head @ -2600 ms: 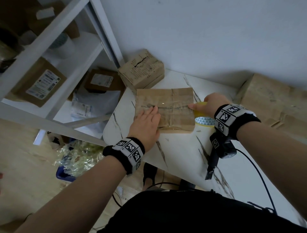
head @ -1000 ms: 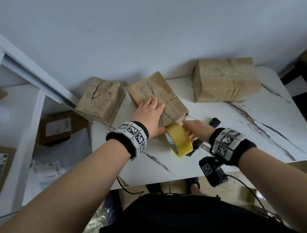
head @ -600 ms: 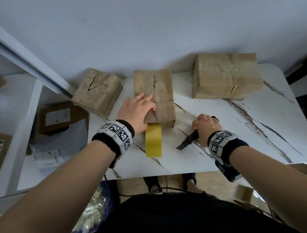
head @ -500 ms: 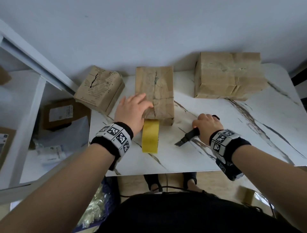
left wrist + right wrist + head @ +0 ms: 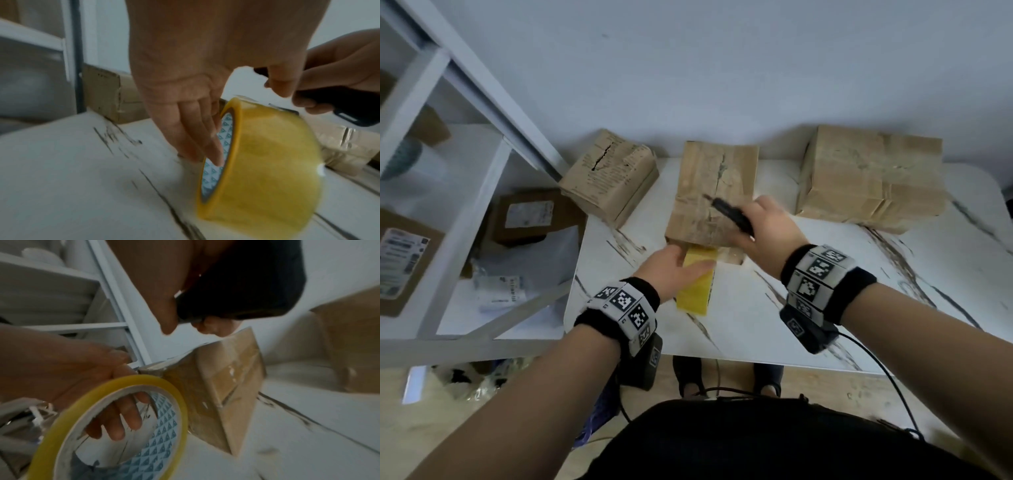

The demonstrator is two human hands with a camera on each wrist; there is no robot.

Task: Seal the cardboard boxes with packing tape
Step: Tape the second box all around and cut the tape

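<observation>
A taped brown cardboard box (image 5: 714, 192) lies mid-table with its short end toward me. A yellow packing tape roll (image 5: 695, 286) stands on edge against that near end. My left hand (image 5: 686, 269) holds the roll, with its fingers (image 5: 207, 146) inside the core and its thumb over the top. My right hand (image 5: 751, 226) grips a black utility knife (image 5: 729, 214), which points left over the box's near end, just above the roll (image 5: 261, 162). In the right wrist view the knife handle (image 5: 242, 288) hangs over the box (image 5: 222, 386) and the roll (image 5: 115, 426).
A torn box (image 5: 609, 174) sits at the table's back left corner and a larger taped box (image 5: 869, 178) at the back right. The white marble table (image 5: 825, 308) meets a wall behind. A white shelf frame (image 5: 482, 192) with parcels stands to the left.
My right hand has lifted the knife from the table to above the box's near end. My left hand has left the box top and taken hold of the tape roll.
</observation>
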